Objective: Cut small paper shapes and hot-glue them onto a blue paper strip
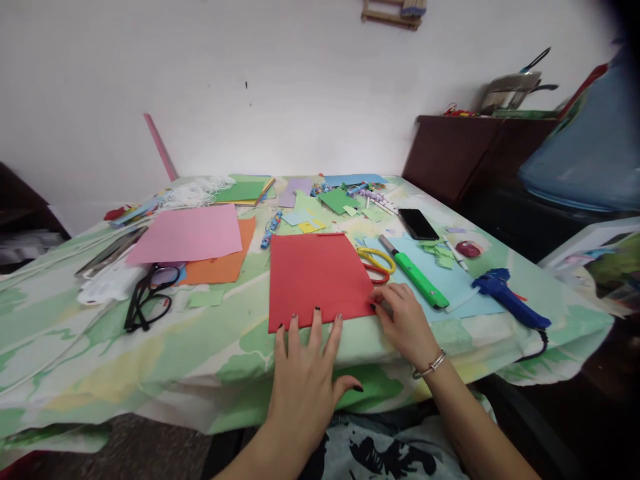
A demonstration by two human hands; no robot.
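Observation:
A red sheet of paper (317, 273) lies flat near the table's front edge. My left hand (305, 370) is open, fingers spread, with its fingertips on the sheet's near edge. At the sheet's near right corner, my right hand (403, 320) has its thumb and index finger closed together on the paper. A bracelet circles the right wrist. Scissors with yellow and red handles (383, 257) lie just beyond that hand, partly hidden by the red sheet. To their right a green cutter (420, 279) rests on light blue paper (470, 293).
Pink paper (193, 233), orange paper (213, 270) and black glasses (150, 300) lie at left. A blue glue gun (513, 300) is at right, a phone (418, 224) farther back. Green sheets (240, 190) and paper scraps lie toward the wall.

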